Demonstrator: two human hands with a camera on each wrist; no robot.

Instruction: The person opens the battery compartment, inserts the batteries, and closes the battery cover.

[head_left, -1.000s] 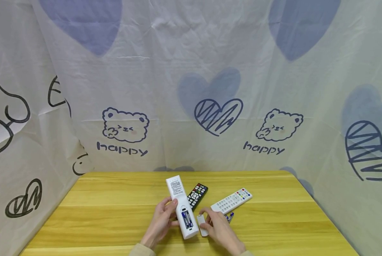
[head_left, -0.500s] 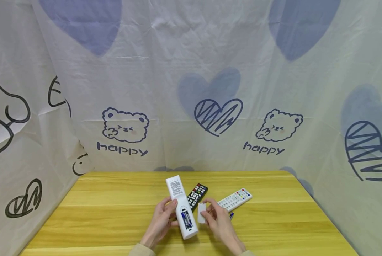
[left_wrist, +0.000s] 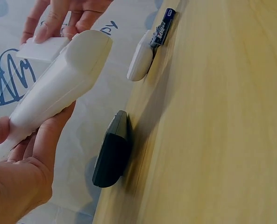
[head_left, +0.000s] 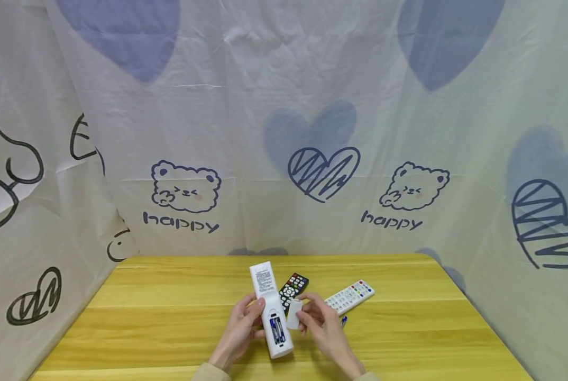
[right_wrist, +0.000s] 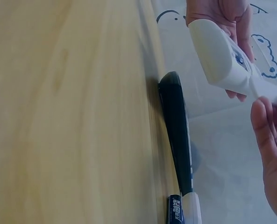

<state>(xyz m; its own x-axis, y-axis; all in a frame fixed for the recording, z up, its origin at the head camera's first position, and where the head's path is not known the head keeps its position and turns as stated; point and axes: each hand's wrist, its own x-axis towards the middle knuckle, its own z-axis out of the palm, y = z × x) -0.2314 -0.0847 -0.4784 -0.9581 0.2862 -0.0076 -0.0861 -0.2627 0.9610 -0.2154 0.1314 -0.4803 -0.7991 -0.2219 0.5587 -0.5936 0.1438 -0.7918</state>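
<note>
My left hand (head_left: 240,323) grips a white remote control (head_left: 264,288), its back turned up toward the head view. The battery compartment is uncovered, and blue-and-silver batteries (head_left: 277,330) lie inside it. Between the thumb and fingers of my right hand (head_left: 326,325) is a white battery cover (head_left: 293,314), held just right of the compartment. In the left wrist view the cover (left_wrist: 44,49) stands close beside the remote (left_wrist: 59,88); whether they touch I cannot tell. Both hands are raised above the table.
Behind the hands a black remote (head_left: 293,287) lies on the wooden table (head_left: 170,312). To the right lies another white remote (head_left: 353,296), with a blue battery (head_left: 344,321) near its lower end. A printed cloth (head_left: 246,106) hangs behind the table.
My right hand has lifted the battery cover and brought it leftward, closer to the remote. The left hand and its remote have shifted only slightly.
</note>
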